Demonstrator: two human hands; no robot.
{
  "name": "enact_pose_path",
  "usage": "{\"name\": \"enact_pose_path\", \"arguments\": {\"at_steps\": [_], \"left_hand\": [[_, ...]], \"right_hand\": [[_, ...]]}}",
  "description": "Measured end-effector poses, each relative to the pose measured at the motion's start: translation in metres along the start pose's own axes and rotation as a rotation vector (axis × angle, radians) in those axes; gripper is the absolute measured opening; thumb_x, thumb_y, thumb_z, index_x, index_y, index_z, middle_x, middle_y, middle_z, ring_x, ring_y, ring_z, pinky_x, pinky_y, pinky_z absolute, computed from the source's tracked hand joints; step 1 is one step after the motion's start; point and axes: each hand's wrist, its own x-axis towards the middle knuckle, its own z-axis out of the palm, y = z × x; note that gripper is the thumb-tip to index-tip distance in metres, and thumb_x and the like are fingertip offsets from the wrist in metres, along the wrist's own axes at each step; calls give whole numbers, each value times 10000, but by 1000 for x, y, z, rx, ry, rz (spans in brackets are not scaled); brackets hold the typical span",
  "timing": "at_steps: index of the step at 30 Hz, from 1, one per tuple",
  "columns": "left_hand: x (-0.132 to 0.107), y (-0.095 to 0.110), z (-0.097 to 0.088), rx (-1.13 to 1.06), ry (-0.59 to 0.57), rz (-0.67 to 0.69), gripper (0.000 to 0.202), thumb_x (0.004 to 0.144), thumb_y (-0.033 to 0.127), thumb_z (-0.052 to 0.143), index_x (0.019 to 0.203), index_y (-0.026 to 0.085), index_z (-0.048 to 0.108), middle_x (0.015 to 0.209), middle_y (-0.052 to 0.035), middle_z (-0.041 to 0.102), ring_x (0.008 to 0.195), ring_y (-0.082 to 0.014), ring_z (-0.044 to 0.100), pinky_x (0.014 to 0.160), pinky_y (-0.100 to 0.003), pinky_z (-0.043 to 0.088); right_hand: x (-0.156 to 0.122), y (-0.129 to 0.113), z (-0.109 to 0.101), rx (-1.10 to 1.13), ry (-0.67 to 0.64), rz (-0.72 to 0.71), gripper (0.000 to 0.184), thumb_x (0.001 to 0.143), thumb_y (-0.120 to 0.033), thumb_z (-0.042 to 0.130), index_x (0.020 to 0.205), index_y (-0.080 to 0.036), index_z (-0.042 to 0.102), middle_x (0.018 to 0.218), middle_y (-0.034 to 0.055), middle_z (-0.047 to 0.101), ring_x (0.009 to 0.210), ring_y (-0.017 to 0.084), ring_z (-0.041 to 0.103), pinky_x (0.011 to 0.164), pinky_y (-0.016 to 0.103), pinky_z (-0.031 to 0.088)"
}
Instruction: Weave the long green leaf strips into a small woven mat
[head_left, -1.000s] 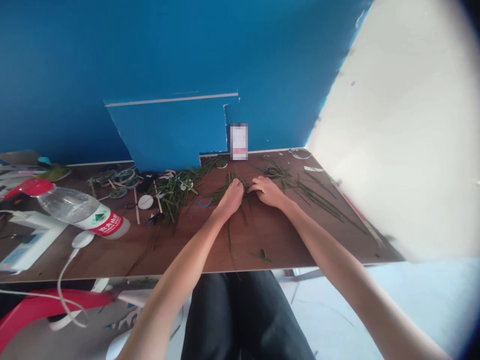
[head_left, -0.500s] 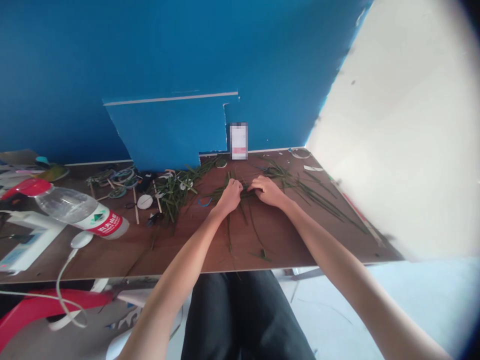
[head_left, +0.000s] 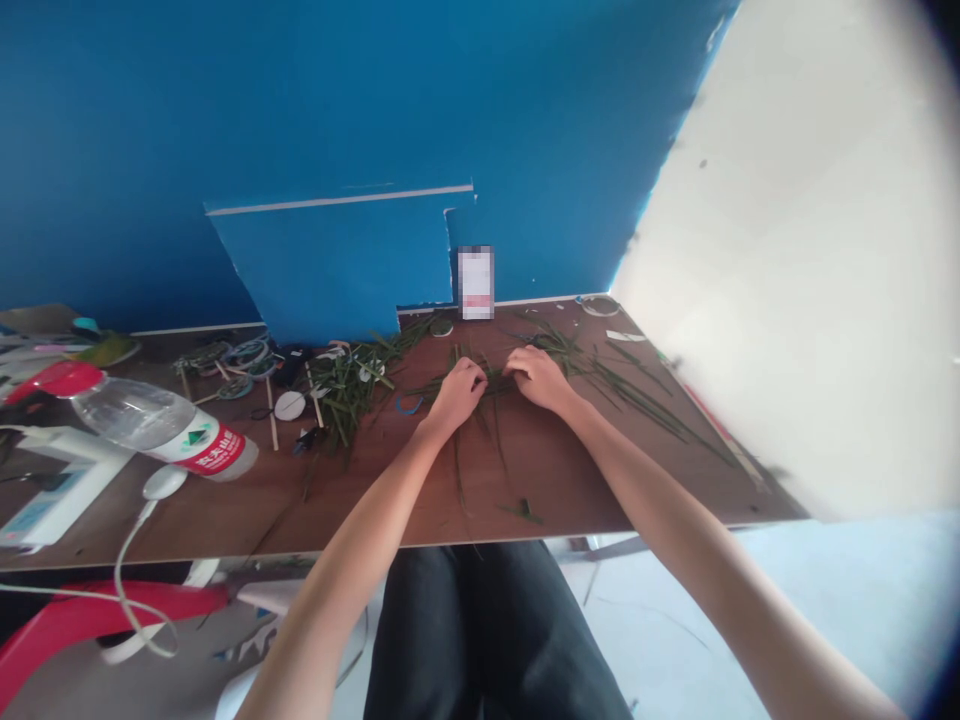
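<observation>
Both hands work at several long green leaf strips (head_left: pixel 493 408) that cross one another on the brown table. My left hand (head_left: pixel 460 390) is closed in a pinch at the left of the crossing, its fingertips on the strips. To its right, a small gap away, my right hand (head_left: pixel 538 378) is bent with its thumb and fingers closed on a leaf strip. Loose strip ends run from under the hands toward the table's front edge. The fingers hide most of the crossing. Nearer me lies a short folded piece of leaf (head_left: pixel 526 510).
A heap of cut leaves (head_left: pixel 349 390) lies left, more long strips (head_left: pixel 637 395) right. A phone-like upright object (head_left: pixel 476 285) leans on the blue wall. Far left are a lying water bottle (head_left: pixel 180 425), a power strip (head_left: pixel 64 490) and a white round charger (head_left: pixel 163 483) with cable.
My hands have moved slightly apart, the right one a little up and away from me. The strips' front ends have shifted slightly to the left.
</observation>
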Motion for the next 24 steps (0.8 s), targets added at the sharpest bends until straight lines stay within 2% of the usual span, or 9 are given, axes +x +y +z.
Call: {"name": "enact_pose_path", "arguments": {"at_steps": [5,8,19,24], "left_hand": [[-1,0,-4,155,2,98,94,894,140,584,883,177,670,973,-60,587,974,-210,551,907,-333,462],[-1,-1,-6,198,-6,114,86,898,172,596,907,190,679,987,-58,595,993,-224,533,916,-346,454],[0,-5,-5,91,-48,81,99,921,180,568,923,183,667,1002,-55,598,999,-211,550,947,-353,428],[1,-4,-8,11,-46,56,95,915,169,579,892,180,671,990,-52,615,1006,-202,562,970,-357,417]], "right_hand": [[-2,-3,1,-69,-54,-7,299,794,-51,465,918,-203,691,1069,73,661,1029,248,522,881,394,379],[-3,-4,1,-90,-82,-4,317,809,-62,465,976,-207,691,1146,77,639,1068,258,503,899,410,374],[-3,-4,1,-70,-138,-24,400,823,-44,441,1068,-226,699,1218,77,609,1108,263,477,942,420,367],[-4,-3,2,-70,-115,-10,397,807,-34,440,1058,-212,693,1204,83,615,1098,266,477,938,421,363]]}}
